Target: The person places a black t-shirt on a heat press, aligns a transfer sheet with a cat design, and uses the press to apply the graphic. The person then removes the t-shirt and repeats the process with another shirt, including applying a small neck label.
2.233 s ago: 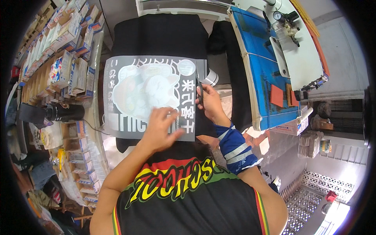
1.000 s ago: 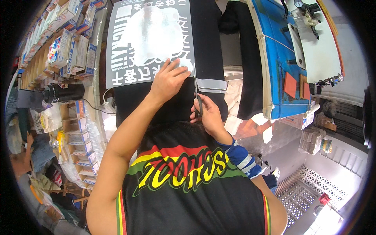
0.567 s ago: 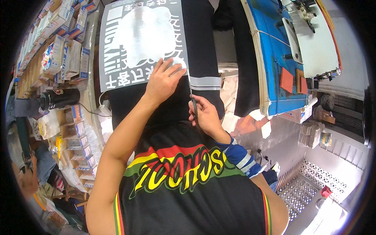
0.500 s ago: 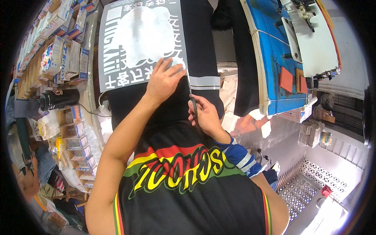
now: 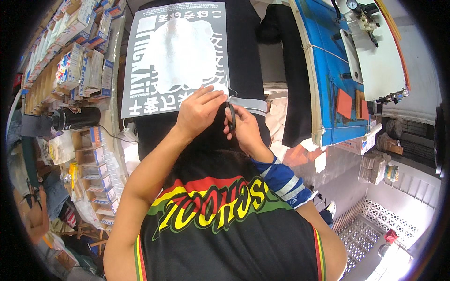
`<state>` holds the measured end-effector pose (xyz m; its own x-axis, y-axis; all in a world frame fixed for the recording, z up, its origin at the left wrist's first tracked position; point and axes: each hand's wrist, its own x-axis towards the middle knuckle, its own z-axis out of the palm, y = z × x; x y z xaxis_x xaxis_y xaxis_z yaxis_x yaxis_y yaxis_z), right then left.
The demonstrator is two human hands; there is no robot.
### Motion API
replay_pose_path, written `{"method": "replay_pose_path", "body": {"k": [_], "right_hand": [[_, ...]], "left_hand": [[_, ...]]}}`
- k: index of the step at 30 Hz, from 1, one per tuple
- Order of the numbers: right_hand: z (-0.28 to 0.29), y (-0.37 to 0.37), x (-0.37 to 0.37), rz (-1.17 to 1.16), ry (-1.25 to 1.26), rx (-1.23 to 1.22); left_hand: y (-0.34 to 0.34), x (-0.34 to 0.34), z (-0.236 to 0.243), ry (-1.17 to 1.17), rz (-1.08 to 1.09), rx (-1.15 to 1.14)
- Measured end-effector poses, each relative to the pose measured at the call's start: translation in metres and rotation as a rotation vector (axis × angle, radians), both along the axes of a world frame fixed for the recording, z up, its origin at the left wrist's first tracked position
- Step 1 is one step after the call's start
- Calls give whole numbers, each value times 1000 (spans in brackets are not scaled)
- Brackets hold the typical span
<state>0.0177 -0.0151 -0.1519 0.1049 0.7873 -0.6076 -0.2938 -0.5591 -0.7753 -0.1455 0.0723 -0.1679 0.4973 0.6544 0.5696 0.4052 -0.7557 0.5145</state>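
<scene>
A grey printed sheet [image 5: 140,100] with white figures and lettering lies over black cloth [image 5: 243,51] in front of me. My left hand [image 5: 199,112] rests on its lower right part, fingers stretched out and close together at the edge. From the right, my right hand [image 5: 247,131] grips dark-handled scissors [image 5: 231,118], thumb and fingers round the handles. The blades point away from me along the sheet's right edge, beside my left fingertips. A short grey band with pale lines [image 5: 251,107] lies on the cloth just right of the blades.
Shelves of cardboard boxes [image 5: 93,70] line the left, with a black cylindrical flask [image 5: 77,118] in front. At right stands a blue machine table [image 5: 323,79] with a gauge [image 5: 352,4] and red pads [image 5: 344,104]. Another person's arm [image 5: 40,213] shows at far left.
The sheet sits slightly lower and further right in the picture. My left fingers have drawn closer together at its edge. The scissors are now nearer my left fingertips.
</scene>
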Motion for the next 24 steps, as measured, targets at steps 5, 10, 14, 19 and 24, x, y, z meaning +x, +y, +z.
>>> {"method": "replay_pose_path", "body": {"k": [5,10,14,19,24], "right_hand": [[-7,18,2,-23,12,36],[-8,23,-2,-35,-39,-2],[-6,40,-1,-33,-71,44],[-4,54,1,-31,-75,101],[-8,64,0,-58,-144,114]], "left_hand": [[-10,-2,15,-20,1,-19],[-12,-3,24,-35,18,-17],[-18,-7,32,-45,12,-11],[-28,-11,43,-73,10,-18],[-36,-14,51,-91,2,-38]]}}
